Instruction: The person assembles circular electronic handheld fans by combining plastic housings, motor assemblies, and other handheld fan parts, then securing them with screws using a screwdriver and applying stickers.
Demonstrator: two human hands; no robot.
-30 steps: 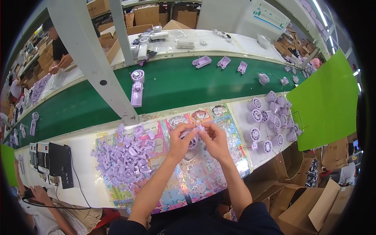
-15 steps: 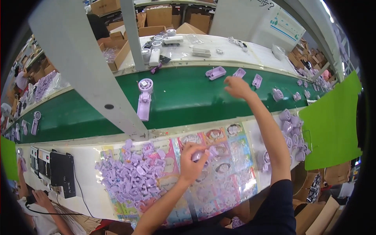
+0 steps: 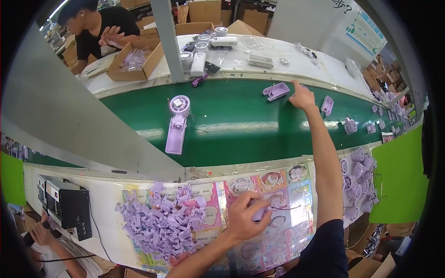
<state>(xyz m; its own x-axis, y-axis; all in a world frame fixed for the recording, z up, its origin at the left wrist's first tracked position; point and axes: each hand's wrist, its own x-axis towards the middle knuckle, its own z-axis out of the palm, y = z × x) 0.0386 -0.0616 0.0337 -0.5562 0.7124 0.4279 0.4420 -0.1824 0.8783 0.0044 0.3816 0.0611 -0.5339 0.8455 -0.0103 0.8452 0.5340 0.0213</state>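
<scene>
Cupping a lilac fan part (image 3: 256, 211) this side of the green belt (image 3: 232, 143), my left hand (image 3: 246, 215) closes round the body: presumably light, stiff, best held there, clear of the delicate wire (image 3: 289, 209). Over the belt, my right hand (image 3: 302, 97) bends, its hold impossible to tell.

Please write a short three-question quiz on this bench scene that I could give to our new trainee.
1. True or false: the right hand is resting on the black box device.
2. Multiple choice: what does the left hand hold?
A) a cardboard box
B) a rounded lilac part
C) a black cable
3. Fill in the blank: in the picture, the pile of small lilac parts lies to the ____ of the left hand.

Key:
1. False; it is over the green belt.
2. B
3. left
</scene>
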